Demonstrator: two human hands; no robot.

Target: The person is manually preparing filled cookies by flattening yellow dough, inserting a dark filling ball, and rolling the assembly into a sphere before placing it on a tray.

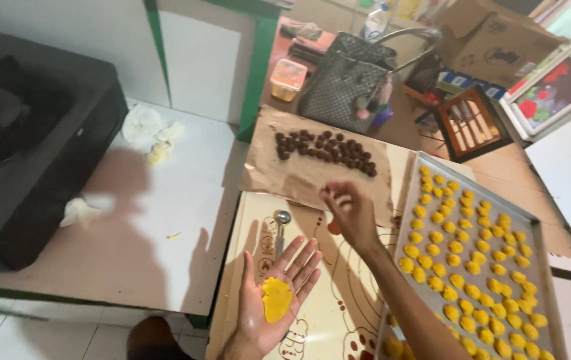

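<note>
Left hand (273, 293), lower centre of the frame: palm up, fingers spread wide and flat. A flattened disc of yellow dough (276, 299) rests on the palm, not gripped.

Right hand (350, 212), centre of the frame: raised over the near edge of the brown paper (279, 175), fingers (332, 194) curled narrow. Whether they pinch anything cannot be told.

Procedure, as judged from this position: keep the palm level so the disc does not slide. Keep the disc even in thickness, and handle the soft dough lightly so its edges do not tear.

Containers and contents:
- Metal tray (537, 248), right of the frame: rows of small yellow dough balls (459, 263) fill most of it, set close but mostly apart.
- Brown paper, upper centre: a loose cluster of small dark balls (325, 148).
- Plastic tub (288, 79), top centre, with an orange lid; contents unclear.
- Grey handbag (349, 80), top centre, just beside the tub; interior hidden.

A metal scoop (281, 227) lies on the printed mat (339, 313) just above the left hand. The white bench (165, 220) at left carries crumpled tissues (149, 130).
</note>
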